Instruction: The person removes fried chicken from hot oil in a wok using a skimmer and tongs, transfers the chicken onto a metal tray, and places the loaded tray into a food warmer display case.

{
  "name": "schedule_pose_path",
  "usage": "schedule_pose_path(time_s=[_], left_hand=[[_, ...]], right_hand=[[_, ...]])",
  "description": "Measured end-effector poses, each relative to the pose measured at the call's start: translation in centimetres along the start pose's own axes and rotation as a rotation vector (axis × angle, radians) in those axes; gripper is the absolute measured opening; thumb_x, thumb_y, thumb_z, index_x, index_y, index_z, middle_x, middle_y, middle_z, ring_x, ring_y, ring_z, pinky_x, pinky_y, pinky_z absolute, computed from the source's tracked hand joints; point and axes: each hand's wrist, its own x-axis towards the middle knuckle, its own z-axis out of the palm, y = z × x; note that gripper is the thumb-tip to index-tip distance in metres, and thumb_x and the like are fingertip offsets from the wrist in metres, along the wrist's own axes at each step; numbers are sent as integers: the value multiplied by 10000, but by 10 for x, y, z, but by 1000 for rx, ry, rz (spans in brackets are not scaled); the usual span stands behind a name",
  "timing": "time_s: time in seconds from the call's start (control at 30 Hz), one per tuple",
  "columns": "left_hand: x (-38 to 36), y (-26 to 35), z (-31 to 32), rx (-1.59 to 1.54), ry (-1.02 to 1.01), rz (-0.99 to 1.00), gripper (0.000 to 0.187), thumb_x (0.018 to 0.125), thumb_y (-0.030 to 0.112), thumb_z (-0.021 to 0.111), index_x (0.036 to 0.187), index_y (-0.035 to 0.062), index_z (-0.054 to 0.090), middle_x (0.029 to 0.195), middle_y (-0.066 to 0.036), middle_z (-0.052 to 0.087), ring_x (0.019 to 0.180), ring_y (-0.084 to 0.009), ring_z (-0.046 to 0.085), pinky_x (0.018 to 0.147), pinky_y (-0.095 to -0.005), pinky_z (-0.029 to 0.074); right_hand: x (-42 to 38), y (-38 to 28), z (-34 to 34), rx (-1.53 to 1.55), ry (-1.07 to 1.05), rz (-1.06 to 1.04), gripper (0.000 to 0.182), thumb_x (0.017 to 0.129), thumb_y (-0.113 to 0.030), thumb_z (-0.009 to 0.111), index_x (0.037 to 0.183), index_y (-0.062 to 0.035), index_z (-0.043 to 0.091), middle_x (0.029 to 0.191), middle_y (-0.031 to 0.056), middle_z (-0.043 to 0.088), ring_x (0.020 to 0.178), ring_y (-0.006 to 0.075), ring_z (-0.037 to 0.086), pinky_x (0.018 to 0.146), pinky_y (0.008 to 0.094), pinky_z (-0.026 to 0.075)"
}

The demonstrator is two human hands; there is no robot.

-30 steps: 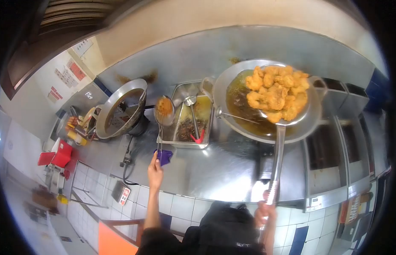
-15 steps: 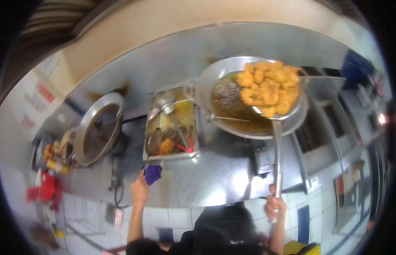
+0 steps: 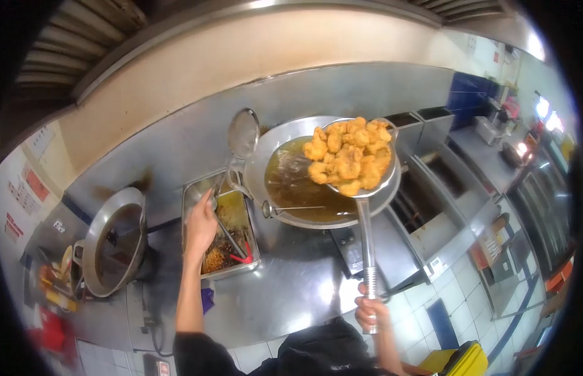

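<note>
Two tools are gripped: right hand (image 3: pixel 380 313) clasps the strainer (image 3: pixel 365 232) over the wok (image 3: pixel 257 168) — likely front-heavy, best held by its ribbed grip. Left hand (image 3: pixel 201 229) pinches the skimmer (image 3: pixel 242 135) (probably light) — left of the wok.

Count two hands, one left hand (image 3: pixel 201 227) and one right hand (image 3: pixel 374 311). Add two strainers: one large strainer (image 3: pixel 385 178) and one small strainer (image 3: pixel 244 133). On the large one, find many fried pieces (image 3: pixel 348 156), too closely heaped and overlapping for an exact number. Tally two woks (image 3: pixel 257 156), one metal tray (image 3: pixel 235 271), one red-ended utensil (image 3: pixel 229 236) in the tray and one dial thermometer (image 3: pixel 266 210) at the wok nearer the right hand. Also note one purple cloth (image 3: pixel 207 299), one yellow bin (image 3: pixel 470 360) and at least three notices (image 3: pixel 35 183) on the wall at far left, too blurred there for a sure total.
</note>
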Motion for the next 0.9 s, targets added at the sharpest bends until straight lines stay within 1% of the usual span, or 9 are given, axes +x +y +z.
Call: schedule_pose_path(time_s=[0.07,0.13,0.27,0.33,0.37,0.43,0.53,0.63,0.9], left_hand=[[38,11,26,3,-29,36,352,974,146,403,1270,47,566,1188,-252,595,1130,-410,544,945,-447,449],[68,32,50,196,-233,-101,352,954,140,416,1249,40,581,1149,-253,615,1115,-415,556,952,-453,446],[123,-5,115,321,-231,87,370,922,140,434,1245,42,586,1080,-265,632,1051,-439,580,915,-469,461],[156,-37,150,430,-407,179,400,937,208,451,1304,88,558,952,-201,694,829,-375,671,751,-452,527],[163,-24,154,432,-410,186,400,937,208,451,1304,88,558,952,-201,694,829,-375,671,751,-452,527],[182,3,164,94,-731,-261,409,944,243,476,1320,106,556,788,-118,672,596,-221,618,550,-363,508],[177,33,181,60,-791,-190,395,934,238,501,1298,107,581,694,-56,603,474,-132,503,418,-307,435],[162,34,194,32,-851,-20,419,931,270,553,1322,122,562,677,-47,597,488,-141,519,435,-314,438],[102,106,128,-67,-1035,67,451,901,243,643,1319,95,561,666,9,529,522,-75,427,472,-254,353]], right_hand=[[-3,-1,6,-13,36,9,245,917,-37,512,1128,-102,406,611,-13,384,376,86,370,303,243,333],[-7,-5,6,-12,53,23,260,921,-46,516,1154,-103,416,613,-20,383,384,85,370,310,247,338],[-4,-12,4,-2,-39,27,259,925,-58,522,1140,-107,387,614,-24,364,400,82,376,321,242,348],[-7,-15,6,-1,-58,76,253,928,-62,525,1130,-107,380,619,-24,361,407,78,379,336,237,362],[-8,-16,7,4,-57,70,253,928,-62,525,1130,-107,380,619,-24,361,407,78,379,336,237,362],[-9,-21,7,23,-101,77,252,933,-63,524,1135,-104,377,624,-21,361,412,76,381,350,235,373],[-12,-25,2,36,-112,84,258,935,-61,526,1137,-99,371,641,-17,369,419,78,388,362,237,385],[-13,-28,-5,42,-134,86,273,933,-62,534,1143,-96,362,654,-13,376,425,82,398,368,244,397],[-8,-25,-6,47,-140,116,275,931,-69,542,1132,-102,357,641,-8,373,426,92,409,360,252,402]])
